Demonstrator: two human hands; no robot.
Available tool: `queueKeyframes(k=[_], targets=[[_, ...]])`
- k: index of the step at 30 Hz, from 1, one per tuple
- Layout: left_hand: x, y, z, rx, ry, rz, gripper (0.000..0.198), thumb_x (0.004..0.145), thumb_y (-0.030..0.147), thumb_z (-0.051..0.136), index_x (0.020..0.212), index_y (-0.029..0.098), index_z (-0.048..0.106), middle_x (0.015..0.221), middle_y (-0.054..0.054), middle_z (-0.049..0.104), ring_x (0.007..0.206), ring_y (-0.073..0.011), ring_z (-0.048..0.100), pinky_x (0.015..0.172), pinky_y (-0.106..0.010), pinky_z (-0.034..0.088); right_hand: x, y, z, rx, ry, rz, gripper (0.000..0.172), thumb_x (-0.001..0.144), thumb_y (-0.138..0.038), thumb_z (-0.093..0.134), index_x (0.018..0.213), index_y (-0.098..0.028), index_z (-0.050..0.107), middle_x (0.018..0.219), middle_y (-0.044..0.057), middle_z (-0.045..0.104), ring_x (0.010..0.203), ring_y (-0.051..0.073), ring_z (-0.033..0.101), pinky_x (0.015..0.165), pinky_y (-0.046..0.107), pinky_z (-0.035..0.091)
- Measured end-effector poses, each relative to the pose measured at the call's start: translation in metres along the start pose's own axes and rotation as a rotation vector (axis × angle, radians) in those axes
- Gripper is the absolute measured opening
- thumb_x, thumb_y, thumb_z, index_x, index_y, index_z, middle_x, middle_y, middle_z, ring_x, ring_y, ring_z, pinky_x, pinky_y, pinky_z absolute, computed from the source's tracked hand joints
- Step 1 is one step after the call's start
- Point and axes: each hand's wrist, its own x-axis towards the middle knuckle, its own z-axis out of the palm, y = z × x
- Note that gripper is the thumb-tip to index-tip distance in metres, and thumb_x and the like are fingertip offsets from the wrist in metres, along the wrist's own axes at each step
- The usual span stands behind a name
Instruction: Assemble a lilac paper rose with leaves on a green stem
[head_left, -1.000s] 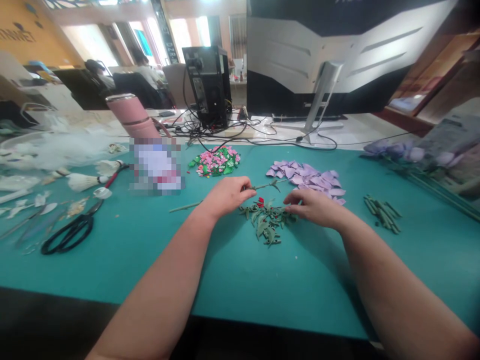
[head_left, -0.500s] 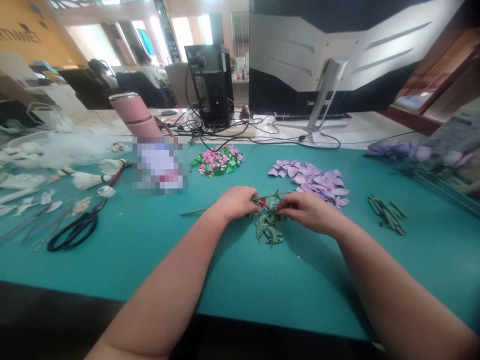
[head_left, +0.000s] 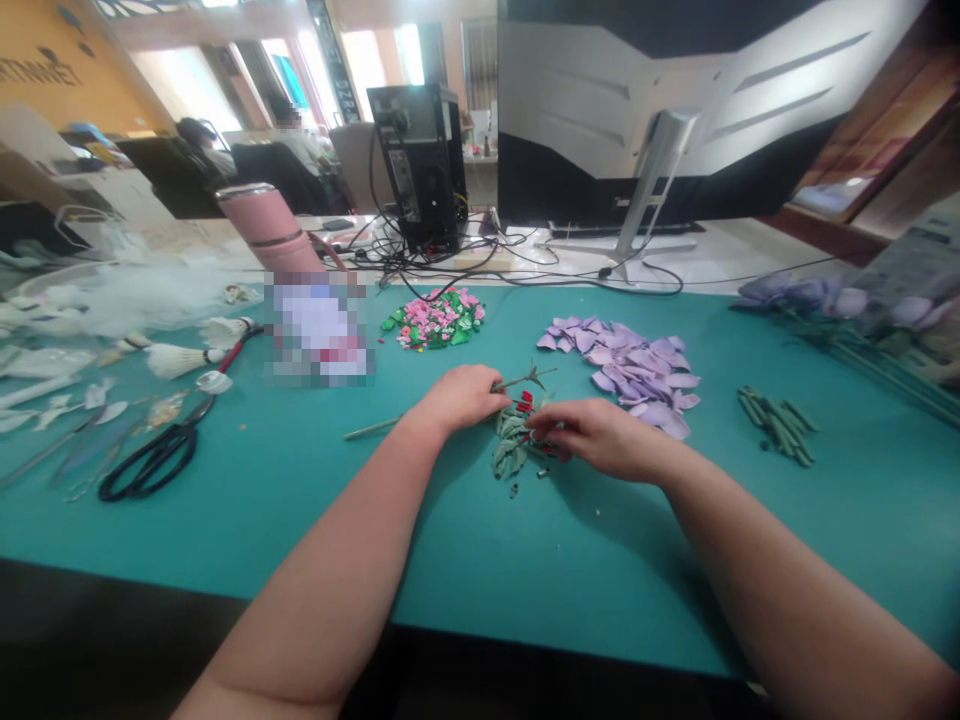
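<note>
My left hand (head_left: pixel 469 397) is closed around a thin green artificial flower stem (head_left: pixel 373 428). The stem runs slantwise past the wrist, and its forked green tip pokes out to the right of the fingers. Just below it lies a small heap of grey-green plastic leaves (head_left: pixel 511 445) mixed with little red pieces (head_left: pixel 525 402). My right hand (head_left: pixel 589 432) reaches into the right side of this heap, fingers bent and drawn together. What its fingertips pinch, if anything, is hidden. Some tiny dark bits lie loose at the heap's near edge.
Lilac petals (head_left: pixel 637 365) lie behind my right hand, with short green tubes (head_left: pixel 776 425) farther right. A pile of pink and green pieces (head_left: pixel 439 318) sits at the back. Black-handled scissors (head_left: pixel 154 460), shuttlecocks (head_left: pixel 180 360) and a pink flask (head_left: pixel 266 225) occupy the left.
My right hand has left the stem's tip and moved down and slightly left into the leaf heap, which has shifted. My left hand still holds the stem, its tip raised slightly.
</note>
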Motion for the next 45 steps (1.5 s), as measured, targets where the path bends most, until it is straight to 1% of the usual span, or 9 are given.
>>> queueKeyframes(k=[5,10,17,24,28,33,38,41,45], targets=[[0.001,0.0,0.0,0.003,-0.018,0.018,0.028,0.083,0.039,0.056,0.096,0.021,0.073,0.093,-0.007,0.074,0.084,-0.0212,0.064,0.065,-0.028,0.04,0.001,0.015,-0.011,0.018,0.123,0.133,0.028,0.091,-0.019,0.047,0.107,-0.023,0.07,0.085,0.0,0.072,0.061,0.011,0.064,0.063,0.024,0.051],[0.002,-0.002,0.002,0.008,-0.019,0.037,0.028,0.084,0.036,0.054,0.099,0.022,0.073,0.096,-0.008,0.074,0.085,-0.0216,0.064,0.069,-0.029,0.042,0.001,0.018,-0.016,-0.113,0.209,0.15,0.03,0.09,-0.016,0.047,0.105,-0.023,0.072,0.091,0.002,0.074,0.074,0.014,0.067,0.07,0.026,0.051],[-0.002,-0.001,-0.004,-0.008,0.053,0.054,0.026,0.085,0.033,0.052,0.098,0.021,0.072,0.096,-0.007,0.073,0.086,-0.0215,0.063,0.071,-0.029,0.043,0.002,0.02,-0.013,-0.277,0.239,0.066,0.03,0.091,-0.016,0.047,0.103,-0.025,0.074,0.102,0.003,0.073,0.095,0.018,0.066,0.084,0.029,0.049],[-0.003,0.004,-0.001,0.002,0.013,0.068,0.024,0.086,0.033,0.053,0.095,0.021,0.071,0.096,-0.007,0.073,0.085,-0.0218,0.063,0.067,-0.03,0.04,0.007,0.016,0.002,-0.435,0.091,0.044,0.041,0.091,-0.009,0.041,0.111,-0.026,0.073,0.103,0.007,0.067,0.087,0.017,0.064,0.079,0.027,0.047],[-0.003,0.005,-0.001,0.002,-0.013,0.091,0.025,0.086,0.034,0.052,0.093,0.021,0.072,0.094,-0.007,0.073,0.083,-0.0214,0.064,0.066,-0.03,0.04,0.006,0.012,0.004,-0.387,0.016,0.001,0.042,0.087,-0.005,0.042,0.107,-0.025,0.074,0.101,0.005,0.068,0.087,0.016,0.064,0.079,0.026,0.047],[-0.006,0.006,-0.008,-0.048,0.031,0.083,0.025,0.086,0.03,0.051,0.097,0.02,0.071,0.094,-0.006,0.073,0.084,-0.0211,0.063,0.068,-0.03,0.04,0.005,0.022,-0.011,-0.312,0.202,0.088,0.038,0.091,-0.012,0.042,0.108,-0.024,0.073,0.106,0.005,0.072,0.095,0.018,0.065,0.085,0.031,0.049],[-0.007,0.005,-0.01,-0.065,0.039,0.064,0.022,0.086,0.032,0.052,0.093,0.02,0.07,0.09,-0.005,0.072,0.079,-0.0197,0.061,0.065,-0.029,0.038,0.006,0.038,-0.02,-0.175,0.415,0.203,0.035,0.09,-0.015,0.043,0.11,-0.019,0.071,0.098,0.006,0.074,0.089,0.019,0.066,0.081,0.033,0.05],[-0.008,0.007,-0.01,-0.081,0.04,0.078,0.021,0.086,0.033,0.053,0.091,0.02,0.069,0.09,-0.005,0.071,0.079,-0.0192,0.061,0.065,-0.028,0.038,0.007,0.037,-0.02,-0.016,0.502,0.204,0.031,0.09,-0.022,0.049,0.113,-0.019,0.068,0.093,0.006,0.073,0.084,0.019,0.065,0.078,0.033,0.049],[-0.011,0.014,-0.011,-0.085,0.03,0.114,0.021,0.088,0.034,0.051,0.089,0.02,0.067,0.089,-0.004,0.07,0.079,-0.0182,0.06,0.064,-0.028,0.036,0.008,0.029,-0.018,0.185,0.53,0.139,0.031,0.086,-0.036,0.06,0.112,-0.02,0.068,0.095,0.006,0.071,0.079,0.018,0.061,0.071,0.033,0.048]])
